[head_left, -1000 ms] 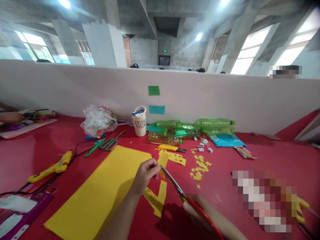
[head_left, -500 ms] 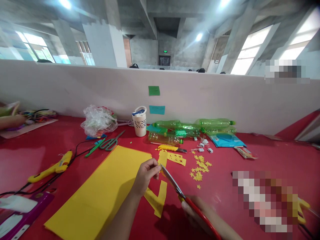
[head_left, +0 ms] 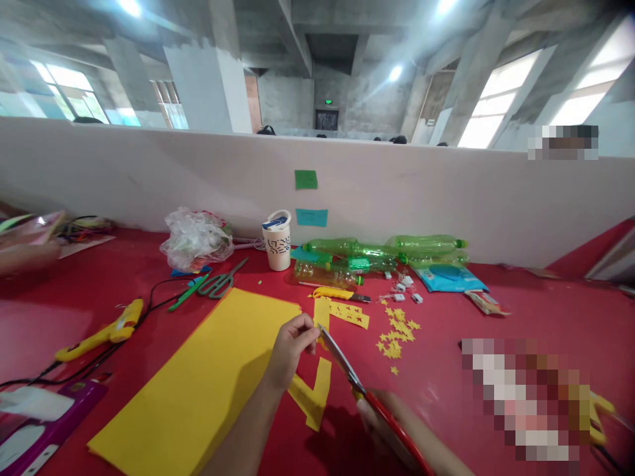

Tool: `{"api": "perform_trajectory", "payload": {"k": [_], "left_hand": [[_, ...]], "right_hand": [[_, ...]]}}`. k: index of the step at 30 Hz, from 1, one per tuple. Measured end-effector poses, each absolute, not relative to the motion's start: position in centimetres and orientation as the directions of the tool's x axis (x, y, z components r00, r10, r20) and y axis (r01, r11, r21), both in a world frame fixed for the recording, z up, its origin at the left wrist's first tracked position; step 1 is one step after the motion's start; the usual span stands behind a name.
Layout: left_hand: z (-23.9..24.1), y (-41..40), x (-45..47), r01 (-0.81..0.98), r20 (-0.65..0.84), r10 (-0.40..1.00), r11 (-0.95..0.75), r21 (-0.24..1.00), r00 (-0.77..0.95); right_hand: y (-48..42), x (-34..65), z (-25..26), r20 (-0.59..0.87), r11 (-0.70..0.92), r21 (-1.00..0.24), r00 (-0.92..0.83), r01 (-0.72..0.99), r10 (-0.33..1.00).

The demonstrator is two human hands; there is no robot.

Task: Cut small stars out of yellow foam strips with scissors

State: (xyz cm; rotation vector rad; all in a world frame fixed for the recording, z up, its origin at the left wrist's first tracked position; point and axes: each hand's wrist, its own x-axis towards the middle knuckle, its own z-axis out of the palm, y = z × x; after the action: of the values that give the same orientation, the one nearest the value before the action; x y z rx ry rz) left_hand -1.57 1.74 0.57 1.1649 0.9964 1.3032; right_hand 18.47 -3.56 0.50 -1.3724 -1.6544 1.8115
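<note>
My left hand (head_left: 288,350) pinches a narrow yellow paper strip (head_left: 322,314) and holds it upright above the red table (head_left: 471,317). My right hand (head_left: 397,426), low in the picture, grips red-handled scissors (head_left: 367,396); their metal blades point up-left and meet the strip just beside my left fingers. A large yellow sheet (head_left: 208,377) lies flat to the left of my left hand. Yellow offcuts (head_left: 312,393) lie under the scissors. Several small cut yellow stars (head_left: 397,330) are scattered to the right.
A yellow glue gun (head_left: 104,330) with a black cord lies at the left, grey-green scissors (head_left: 218,284) behind the sheet. A white cup (head_left: 276,241), a plastic bag (head_left: 196,239), green bottles (head_left: 381,254) and a yellow knife (head_left: 337,294) stand along the white partition. Another person's arm (head_left: 24,254) shows far left.
The scissors have shifted slightly and my right hand has dropped a little lower. The strip held in my left hand stays put. The other person's arm at far left has moved.
</note>
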Motion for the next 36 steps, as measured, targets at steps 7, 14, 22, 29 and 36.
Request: {"api": "perform_trajectory", "payload": {"k": [7, 14, 22, 29, 36], "left_hand": [[0.4, 1.7, -1.5, -0.190, 0.099, 0.994, -0.089, 0.978, 0.045], [0.3, 1.8, -1.5, -0.184, 0.096, 0.993, -0.083, 0.979, 0.066], [0.2, 1.8, -1.4, -0.203, 0.080, 0.995, -0.067, 0.977, 0.057], [0.2, 1.8, -1.3, -0.232, 0.067, 0.997, -0.060, 0.971, 0.024], [0.3, 1.8, -1.4, -0.274, 0.053, 0.998, -0.040, 0.961, 0.039]], "right_hand": [[-3.5, 18.5, -0.2, -0.436, -0.294, -0.892, -0.475, 0.344, 0.764], [-3.4, 18.9, -0.1, -0.410, -0.223, -0.893, -0.503, 0.390, 0.761], [-3.2, 18.9, 0.1, -0.390, -0.200, -0.900, -0.511, 0.386, 0.766], [-3.1, 18.8, 0.8, -0.345, -0.129, -0.904, -0.516, 0.409, 0.784], [-3.1, 19.0, 0.5, -0.337, -0.139, -0.913, -0.514, 0.384, 0.789]]}}
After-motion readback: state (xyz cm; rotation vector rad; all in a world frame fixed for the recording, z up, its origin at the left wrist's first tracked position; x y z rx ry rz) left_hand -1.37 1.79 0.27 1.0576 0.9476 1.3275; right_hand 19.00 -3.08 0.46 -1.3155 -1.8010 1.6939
